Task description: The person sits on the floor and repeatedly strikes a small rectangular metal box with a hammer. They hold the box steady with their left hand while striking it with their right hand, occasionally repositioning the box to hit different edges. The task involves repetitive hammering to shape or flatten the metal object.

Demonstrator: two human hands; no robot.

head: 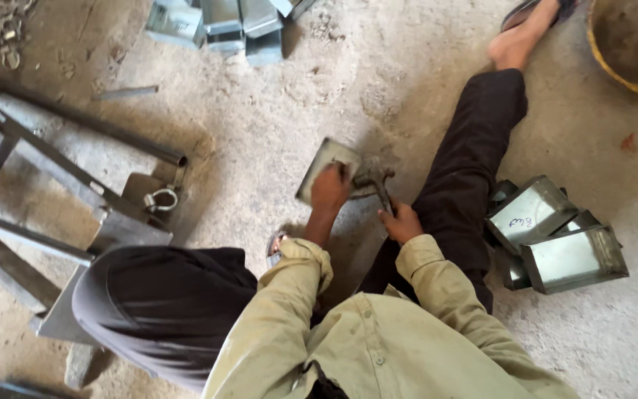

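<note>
I sit on a dusty concrete floor. My left hand (330,188) presses down on a flat piece of galvanised sheet metal (322,164) lying on the ground. My right hand (401,222) grips the handle of a hammer (375,178), whose head rests on the sheet's right edge beside my left hand. My right leg in dark trousers (467,185) stretches out past the sheet, my bare foot (515,43) at the top.
Folded sheet-metal boxes (559,236) lie stacked by my right leg. More metal boxes (223,26) sit at the top. A metal frame of bars (53,162) with a ring clamp (161,199) stands at left. A round basin (633,44) is at top right.
</note>
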